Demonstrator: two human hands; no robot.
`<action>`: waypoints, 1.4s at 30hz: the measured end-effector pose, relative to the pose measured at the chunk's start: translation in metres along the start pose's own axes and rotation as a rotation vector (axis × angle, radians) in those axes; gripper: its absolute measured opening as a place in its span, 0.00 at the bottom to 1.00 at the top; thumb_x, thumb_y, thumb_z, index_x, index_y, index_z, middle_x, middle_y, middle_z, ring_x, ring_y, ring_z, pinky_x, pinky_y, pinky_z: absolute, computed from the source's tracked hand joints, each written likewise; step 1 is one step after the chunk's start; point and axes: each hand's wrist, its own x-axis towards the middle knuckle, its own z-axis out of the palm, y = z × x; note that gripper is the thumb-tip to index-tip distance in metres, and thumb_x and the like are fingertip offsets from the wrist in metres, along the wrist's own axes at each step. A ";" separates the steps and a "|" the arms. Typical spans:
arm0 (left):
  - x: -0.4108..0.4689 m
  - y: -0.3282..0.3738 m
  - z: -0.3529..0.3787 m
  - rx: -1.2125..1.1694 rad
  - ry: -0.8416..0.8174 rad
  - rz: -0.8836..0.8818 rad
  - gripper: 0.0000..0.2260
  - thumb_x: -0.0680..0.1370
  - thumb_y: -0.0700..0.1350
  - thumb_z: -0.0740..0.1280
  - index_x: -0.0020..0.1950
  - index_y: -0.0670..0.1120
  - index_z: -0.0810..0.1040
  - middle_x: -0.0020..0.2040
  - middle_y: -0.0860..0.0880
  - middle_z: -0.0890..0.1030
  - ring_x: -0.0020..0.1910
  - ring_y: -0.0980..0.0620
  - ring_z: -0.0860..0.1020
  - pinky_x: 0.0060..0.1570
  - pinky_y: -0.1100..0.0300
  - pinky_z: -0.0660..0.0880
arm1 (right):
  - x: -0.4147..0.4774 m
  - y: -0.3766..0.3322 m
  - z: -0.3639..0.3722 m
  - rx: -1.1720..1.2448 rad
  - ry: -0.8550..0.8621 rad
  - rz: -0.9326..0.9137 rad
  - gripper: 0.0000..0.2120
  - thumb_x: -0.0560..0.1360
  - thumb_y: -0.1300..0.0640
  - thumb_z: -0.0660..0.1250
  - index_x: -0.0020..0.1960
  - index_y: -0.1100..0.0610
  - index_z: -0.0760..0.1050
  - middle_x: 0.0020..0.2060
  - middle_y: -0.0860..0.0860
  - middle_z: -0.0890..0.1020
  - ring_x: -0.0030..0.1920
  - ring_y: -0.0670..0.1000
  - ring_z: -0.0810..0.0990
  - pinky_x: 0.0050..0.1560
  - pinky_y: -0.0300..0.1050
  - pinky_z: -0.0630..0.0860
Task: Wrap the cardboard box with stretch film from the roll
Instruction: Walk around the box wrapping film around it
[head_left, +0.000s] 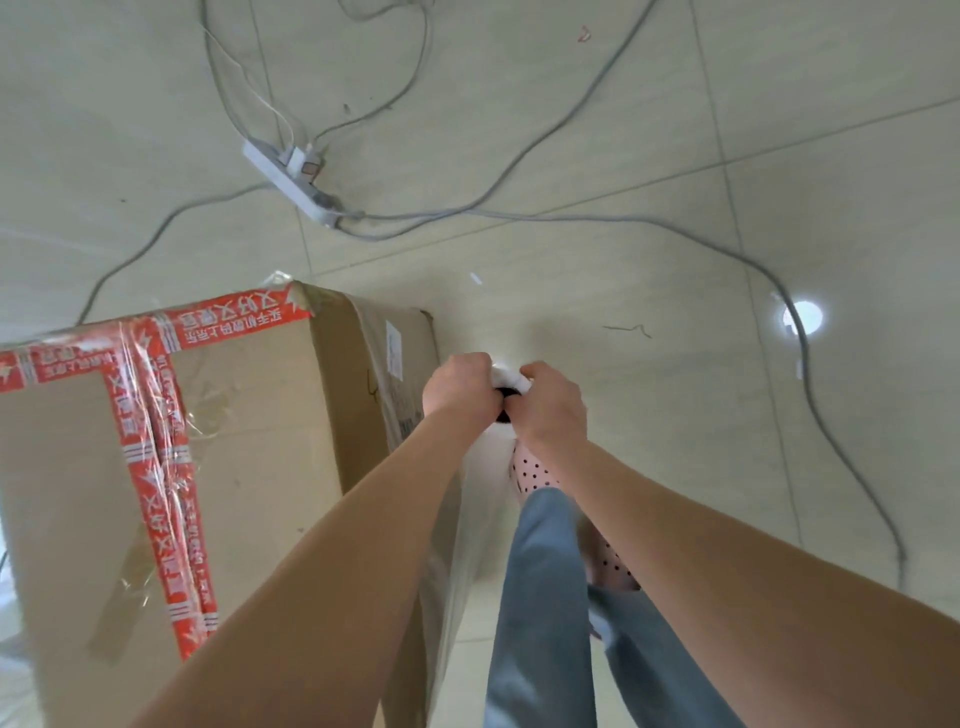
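Left hand (457, 387) & right hand (553, 410) both curled tight round roll (491, 460) top.

cardboard box (249, 441) left, roll (506, 387) right of it, power strip (291, 182) behind

both bare arms reach forward and down and meet at the top end of the roll (506, 383). the left hand (460, 387) is on the roll's left side, back of the hand up, fingers curled over the rim and gripping it. the right hand (553, 405) is on the roll's right side, knuckles up, fingers likewise curled round the rim. the two hands sit close together across the roll's top, almost touching. both wrists look roughly straight. the left forearm (332, 545) comes in from below and left of the roll, the right forearm (701, 545) from below and right.
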 end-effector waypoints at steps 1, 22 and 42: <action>0.004 -0.003 -0.002 -0.057 -0.002 -0.049 0.03 0.75 0.41 0.61 0.45 0.43 0.72 0.42 0.46 0.75 0.41 0.45 0.75 0.35 0.58 0.70 | 0.003 -0.007 -0.002 -0.004 0.013 -0.010 0.17 0.73 0.60 0.63 0.62 0.53 0.73 0.52 0.53 0.80 0.53 0.57 0.78 0.46 0.42 0.69; 0.073 -0.029 -0.061 0.229 0.022 0.157 0.11 0.74 0.38 0.62 0.54 0.45 0.77 0.51 0.45 0.79 0.50 0.44 0.78 0.39 0.56 0.70 | 0.041 -0.081 0.015 0.154 -0.015 0.031 0.12 0.72 0.63 0.64 0.55 0.57 0.77 0.40 0.50 0.75 0.44 0.57 0.79 0.42 0.48 0.79; 0.106 -0.021 -0.103 0.171 -0.032 0.145 0.12 0.77 0.41 0.60 0.59 0.46 0.75 0.52 0.45 0.78 0.50 0.43 0.77 0.42 0.56 0.72 | 0.073 -0.128 0.001 0.088 -0.037 0.042 0.06 0.67 0.62 0.62 0.44 0.58 0.74 0.40 0.56 0.81 0.41 0.58 0.79 0.45 0.55 0.81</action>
